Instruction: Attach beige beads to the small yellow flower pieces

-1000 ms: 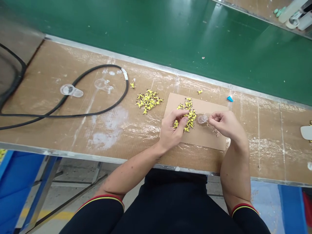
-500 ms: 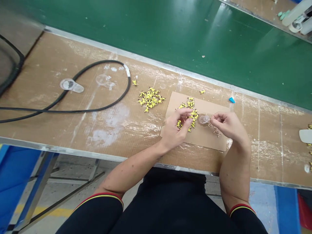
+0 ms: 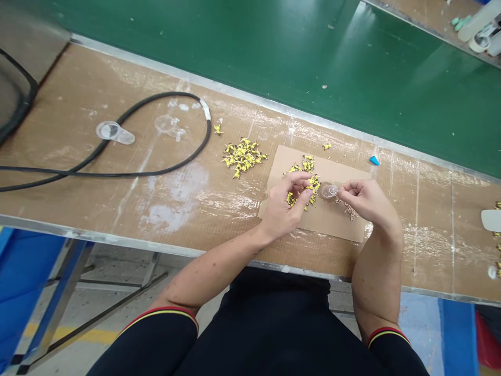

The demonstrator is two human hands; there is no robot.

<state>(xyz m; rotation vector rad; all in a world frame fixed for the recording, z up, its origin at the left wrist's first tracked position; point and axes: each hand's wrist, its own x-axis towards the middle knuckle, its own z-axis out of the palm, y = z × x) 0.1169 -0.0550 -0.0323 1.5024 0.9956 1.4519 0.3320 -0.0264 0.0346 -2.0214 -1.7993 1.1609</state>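
My left hand (image 3: 284,206) rests on a cardboard sheet (image 3: 332,222), its fingers curled in a pinch over a heap of small yellow pieces (image 3: 307,183); what it pinches is too small to make out. My right hand (image 3: 366,201) is closed on a small clear round plastic part (image 3: 327,190), held just right of that heap. Tiny tan bits (image 3: 348,210) lie on the sheet under the right hand.
A second heap of yellow pieces (image 3: 242,155) lies left of the sheet. A black cable (image 3: 156,169) loops across the left of the bench beside two clear plastic parts (image 3: 113,133). A green conveyor belt (image 3: 274,57) runs behind. A blue chip (image 3: 374,160) lies near the belt.
Both hands stay in place over the sheet; the left fingers shift slightly among the yellow pieces. The view has drifted a little.
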